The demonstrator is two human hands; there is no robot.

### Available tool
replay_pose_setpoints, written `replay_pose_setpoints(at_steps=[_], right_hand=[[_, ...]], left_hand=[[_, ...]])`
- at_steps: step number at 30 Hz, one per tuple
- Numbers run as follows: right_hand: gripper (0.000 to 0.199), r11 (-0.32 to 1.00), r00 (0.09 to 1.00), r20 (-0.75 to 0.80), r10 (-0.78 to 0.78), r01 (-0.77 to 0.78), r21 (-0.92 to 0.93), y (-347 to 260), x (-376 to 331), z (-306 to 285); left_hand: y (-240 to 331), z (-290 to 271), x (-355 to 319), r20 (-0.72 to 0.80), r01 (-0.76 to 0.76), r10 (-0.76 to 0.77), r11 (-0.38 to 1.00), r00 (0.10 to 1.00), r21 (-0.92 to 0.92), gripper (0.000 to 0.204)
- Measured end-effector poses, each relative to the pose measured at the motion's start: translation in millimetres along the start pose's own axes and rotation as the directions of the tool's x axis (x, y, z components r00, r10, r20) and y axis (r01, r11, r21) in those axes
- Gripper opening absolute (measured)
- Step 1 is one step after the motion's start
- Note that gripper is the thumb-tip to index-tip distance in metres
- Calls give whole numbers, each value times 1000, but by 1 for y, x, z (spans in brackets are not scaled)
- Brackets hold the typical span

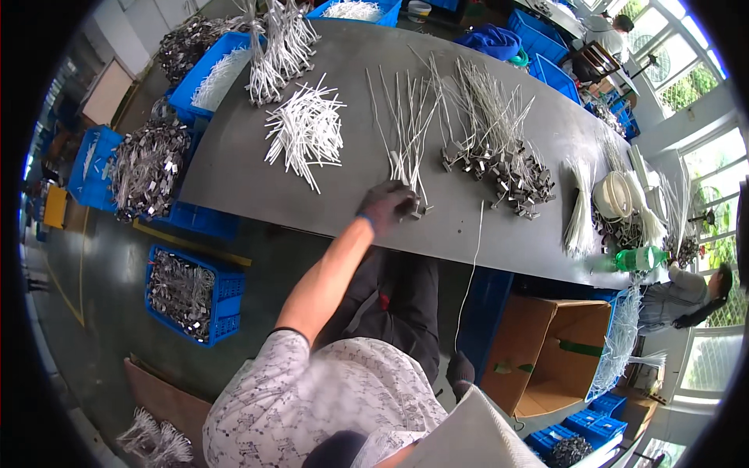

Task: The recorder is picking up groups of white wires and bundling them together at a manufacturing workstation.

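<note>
Fingers (406,204) of the left hand (385,206) curl over white-ended wires (401,167) right of the white tube pile (305,131), hold unclear, likewise the right hand (460,370); I'd call it part-done, with the tangled clip-ended heap (515,176) farther right of that pile apparently remaining.

Bright daylight from right-hand windows (722,147) (partly overexposed), bent edges, black corners.

Left forearm (324,279) stretched forward, gloved left hand (388,204) curled; gloved right hand (460,370) low, well apart.
</note>
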State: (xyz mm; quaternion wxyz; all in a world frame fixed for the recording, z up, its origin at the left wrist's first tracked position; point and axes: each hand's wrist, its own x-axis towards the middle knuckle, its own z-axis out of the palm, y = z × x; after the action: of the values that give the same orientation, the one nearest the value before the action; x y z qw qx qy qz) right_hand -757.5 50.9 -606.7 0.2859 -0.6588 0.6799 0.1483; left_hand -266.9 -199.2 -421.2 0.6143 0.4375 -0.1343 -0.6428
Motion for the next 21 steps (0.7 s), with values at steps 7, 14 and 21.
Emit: replay_pose_setpoints(at_steps=[7,14,21], right_hand=[[20,974,960,-173,-218,203,-100,-131,7,-133],[21,974,991,-58,-124,111,-197,-80,10,-111],[24,979,993,9,-120,120,-164,-73,7,-98]], left_hand=[[-30,85,30,-83,-175,158,948,984,-264,17],[3,86,2,-171,-561,576,817,799,130,19],[10,75,-30,38,-301,305,898,952,321,20]])
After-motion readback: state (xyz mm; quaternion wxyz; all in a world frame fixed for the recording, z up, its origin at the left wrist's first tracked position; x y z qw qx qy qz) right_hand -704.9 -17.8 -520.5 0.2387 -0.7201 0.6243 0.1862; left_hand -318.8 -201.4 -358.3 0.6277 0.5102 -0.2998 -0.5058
